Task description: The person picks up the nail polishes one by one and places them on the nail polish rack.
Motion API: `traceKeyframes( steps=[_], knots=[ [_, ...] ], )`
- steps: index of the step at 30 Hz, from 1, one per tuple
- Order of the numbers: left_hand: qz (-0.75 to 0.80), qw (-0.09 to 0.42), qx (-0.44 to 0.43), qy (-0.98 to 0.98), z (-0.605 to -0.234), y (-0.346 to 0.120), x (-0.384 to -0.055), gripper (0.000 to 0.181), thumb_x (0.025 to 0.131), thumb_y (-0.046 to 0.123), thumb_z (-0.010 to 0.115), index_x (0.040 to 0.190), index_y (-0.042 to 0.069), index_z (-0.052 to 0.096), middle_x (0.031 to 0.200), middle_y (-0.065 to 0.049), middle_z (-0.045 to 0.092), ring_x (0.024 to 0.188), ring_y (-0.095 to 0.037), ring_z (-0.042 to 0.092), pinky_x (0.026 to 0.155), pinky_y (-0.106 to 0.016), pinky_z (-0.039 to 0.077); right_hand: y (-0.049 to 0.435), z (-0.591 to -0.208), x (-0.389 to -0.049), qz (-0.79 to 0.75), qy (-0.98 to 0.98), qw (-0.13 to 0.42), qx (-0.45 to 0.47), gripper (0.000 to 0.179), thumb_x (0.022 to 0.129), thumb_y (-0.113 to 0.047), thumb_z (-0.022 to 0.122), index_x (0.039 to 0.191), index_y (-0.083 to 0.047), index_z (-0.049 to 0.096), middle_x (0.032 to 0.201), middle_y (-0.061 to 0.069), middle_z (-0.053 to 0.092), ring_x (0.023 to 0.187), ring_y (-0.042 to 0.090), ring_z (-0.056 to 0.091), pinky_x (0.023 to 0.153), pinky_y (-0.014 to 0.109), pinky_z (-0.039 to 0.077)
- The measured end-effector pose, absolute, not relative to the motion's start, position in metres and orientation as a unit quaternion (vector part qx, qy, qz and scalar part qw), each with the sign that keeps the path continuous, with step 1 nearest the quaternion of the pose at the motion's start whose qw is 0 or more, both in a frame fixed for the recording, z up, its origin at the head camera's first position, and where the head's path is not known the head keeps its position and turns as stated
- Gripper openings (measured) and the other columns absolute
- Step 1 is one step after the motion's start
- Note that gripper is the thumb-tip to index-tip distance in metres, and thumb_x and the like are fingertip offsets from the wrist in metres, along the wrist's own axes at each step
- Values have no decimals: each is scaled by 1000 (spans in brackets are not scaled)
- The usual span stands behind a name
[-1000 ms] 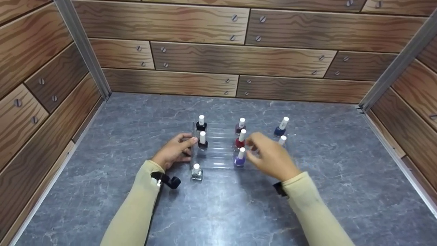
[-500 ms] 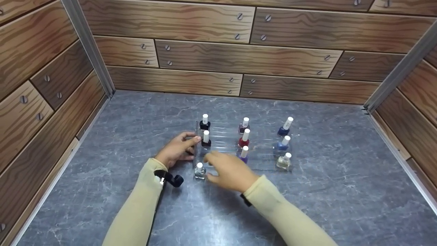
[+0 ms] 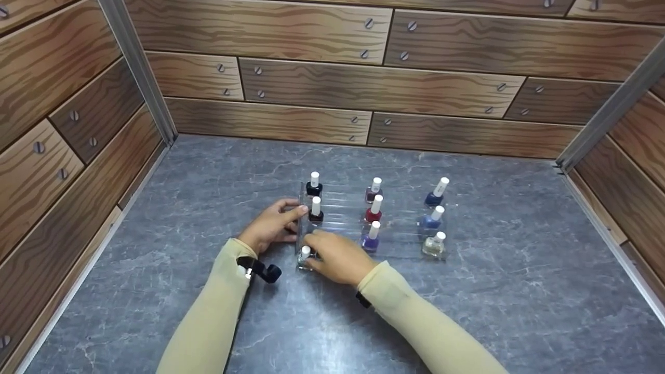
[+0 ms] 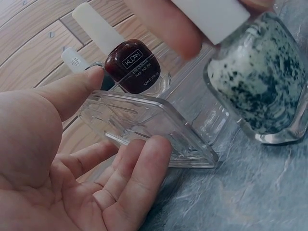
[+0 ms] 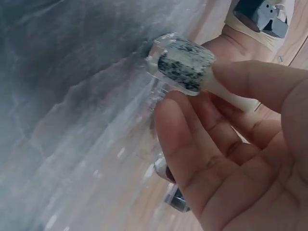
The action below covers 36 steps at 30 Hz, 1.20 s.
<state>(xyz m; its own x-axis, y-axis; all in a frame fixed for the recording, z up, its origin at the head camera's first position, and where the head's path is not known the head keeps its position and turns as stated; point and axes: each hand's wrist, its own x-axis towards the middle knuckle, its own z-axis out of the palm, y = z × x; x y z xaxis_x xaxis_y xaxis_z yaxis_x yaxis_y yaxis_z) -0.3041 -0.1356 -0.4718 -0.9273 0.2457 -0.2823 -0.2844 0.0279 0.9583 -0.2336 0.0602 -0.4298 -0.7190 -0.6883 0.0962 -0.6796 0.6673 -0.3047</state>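
My left hand (image 3: 274, 224) holds the left end of a clear plastic display rack (image 3: 340, 206), thumb (image 4: 82, 91) at its upper edge and fingers curled against its side. At the rack's front left corner, my right hand (image 3: 340, 257) has thumb and fingers around a nail polish bottle (image 5: 184, 65) with black-and-white speckles and a white cap. In the left wrist view the speckled bottle's glass is in plain sight beside the rack, with fingers on either side of its cap. A dark red nail polish bottle (image 4: 132, 65) stands on the rack behind it.
More white-capped bottles stand on the rack: a black one (image 3: 314, 188) at back left, a red one (image 3: 373, 214) and a purple one (image 3: 370, 242) mid-rack, a dark blue one (image 3: 434, 198) and a pale glittery one (image 3: 433, 246) at right. Wood-patterned panels (image 3: 291, 119) enclose the grey marbled table.
My right hand has travelled left from the rack's middle and right part to the speckled bottle, and its fingers have closed in around it. My left hand has stayed on the rack.
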Motion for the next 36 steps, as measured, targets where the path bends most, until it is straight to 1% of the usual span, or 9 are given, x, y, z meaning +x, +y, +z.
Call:
traceKeyframes(
  steps=[4, 7, 13, 18, 22, 25, 28, 33, 36],
  knots=[
    [699, 193, -10, 688, -471, -135, -305, 60, 100, 35, 71, 149, 10, 47, 109, -10, 66, 86, -18, 64, 77, -32, 64, 64, -433, -237, -192, 906, 34, -376, 21, 97, -23, 73, 113, -11, 67, 105, 3, 69, 94, 20, 67, 87, 37, 59],
    [701, 194, -5, 686, -471, -135, -306, 61, 99, 35, 71, 149, 9, 47, 109, -10, 65, 86, -18, 63, 78, -33, 64, 68, -434, -238, -227, 900, 55, -369, 19, 97, -22, 73, 112, -11, 69, 105, 2, 70, 96, 19, 66, 90, 38, 58],
    [699, 194, -6, 688, -471, -135, -306, 64, 99, 37, 72, 150, 9, 46, 117, -11, 63, 88, -18, 63, 80, -34, 64, 76, -431, -240, -283, 888, 76, -354, 12, 97, -19, 73, 105, -12, 69, 97, -2, 69, 89, 14, 63, 84, 35, 57],
    [704, 198, -12, 682, -472, -134, -306, 63, 99, 35, 72, 150, 9, 46, 119, -10, 60, 85, -17, 62, 75, -32, 64, 83, -426, -238, -359, 865, 83, -342, 6, 97, -15, 72, 101, -12, 69, 95, -5, 69, 88, 10, 63, 83, 34, 59],
    [700, 195, -13, 687, -473, -134, -307, 63, 99, 36, 71, 150, 9, 46, 119, -9, 59, 84, -16, 61, 72, -30, 63, 89, -420, -235, -429, 835, 87, -333, 6, 95, -13, 72, 101, -12, 71, 95, -4, 70, 88, 13, 65, 80, 34, 60],
    [693, 193, -14, 694, -471, -135, -306, 63, 99, 37, 71, 150, 10, 46, 121, -10, 59, 87, -17, 61, 74, -30, 63, 92, -417, -234, -468, 820, 75, -321, 6, 96, -12, 72, 102, -12, 72, 95, -2, 70, 86, 16, 66, 77, 33, 60],
    [691, 194, -15, 697, -471, -136, -306, 64, 99, 37, 72, 151, 11, 46, 124, -11, 58, 90, -19, 61, 78, -32, 63, 95, -417, -234, -487, 817, 49, -304, 7, 95, -9, 71, 102, -11, 72, 97, 1, 71, 84, 17, 65, 76, 33, 61],
    [689, 193, -17, 698, -472, -136, -306, 65, 98, 37, 72, 151, 10, 46, 128, -12, 56, 90, -18, 60, 78, -33, 64, 98, -419, -236, -464, 840, -24, -279, 11, 93, -4, 71, 103, -10, 72, 100, 1, 70, 85, 15, 66, 77, 37, 63],
    [691, 195, -20, 696, -472, -136, -305, 65, 98, 37, 72, 151, 11, 46, 129, -12, 55, 89, -18, 60, 78, -33, 64, 98, -420, -237, -433, 858, -59, -268, 10, 93, -5, 72, 103, -9, 71, 100, 2, 69, 89, 21, 67, 80, 43, 63]
  ],
)
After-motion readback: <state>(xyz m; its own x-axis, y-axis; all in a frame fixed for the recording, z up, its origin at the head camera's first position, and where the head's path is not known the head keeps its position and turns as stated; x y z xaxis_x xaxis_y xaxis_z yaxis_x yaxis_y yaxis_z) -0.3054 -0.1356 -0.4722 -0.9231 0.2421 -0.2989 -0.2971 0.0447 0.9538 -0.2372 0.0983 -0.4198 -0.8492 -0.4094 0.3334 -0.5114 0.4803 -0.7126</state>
